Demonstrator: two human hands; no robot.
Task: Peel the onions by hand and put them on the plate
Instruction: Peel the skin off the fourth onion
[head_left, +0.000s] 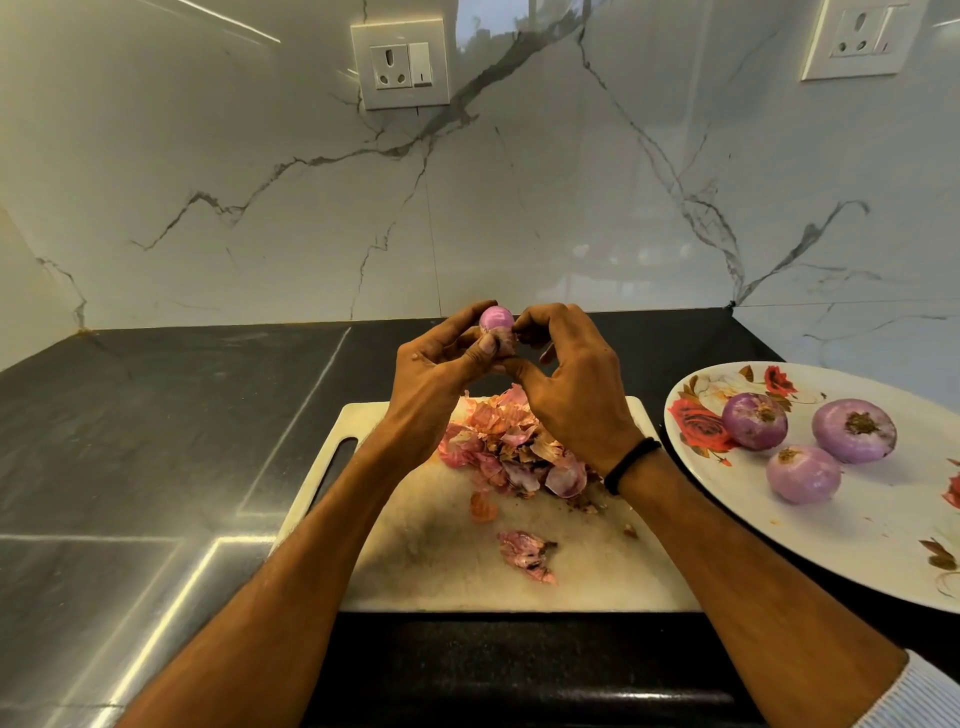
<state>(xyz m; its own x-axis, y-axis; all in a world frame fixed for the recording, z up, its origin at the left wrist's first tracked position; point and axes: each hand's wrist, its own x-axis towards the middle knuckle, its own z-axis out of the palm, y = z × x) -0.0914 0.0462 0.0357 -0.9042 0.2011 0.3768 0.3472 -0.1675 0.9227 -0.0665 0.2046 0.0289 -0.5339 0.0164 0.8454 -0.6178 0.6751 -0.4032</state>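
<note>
In the head view, a small red onion (496, 318) is held in the air above the far edge of a white cutting board (441, 561), between both hands. The left hand (441, 364) is curled around the onion's left and lower side, with the thumb pressed against the skin near the bottom; its grip is closed on the bulb. The right hand (571, 384) is set against the onion's right side, and its grip is pinched on the bulb there, where a flap of papery skin is seen. Which fingertips do the pinching cannot be told. The top of the onion is seen bare, glossy and pale purple. A black wristband (631, 464) is worn on the right wrist, and a pale ribbed sleeve (919, 696) is seen at the lower right corner.

Below the hands, a heap of onion skins (511, 447) is piled on the board. A crumpled purple peel (527, 555) lies apart from it on the near side, with a small orange scrap (483, 506) between the two. The board, with a handle slot (337, 467) at its left end, is laid on a dark bench (156, 415).

Just right of the board, a white floral plate (857, 535) is seen, partly cut off by the frame. Three peeled onions are placed on it close together: one at the left (754, 420), one at the right (854, 430) and one nearer (803, 474). Behind the bench a veined marble wall (519, 182) is seen, fitted with two sockets (400, 65).
</note>
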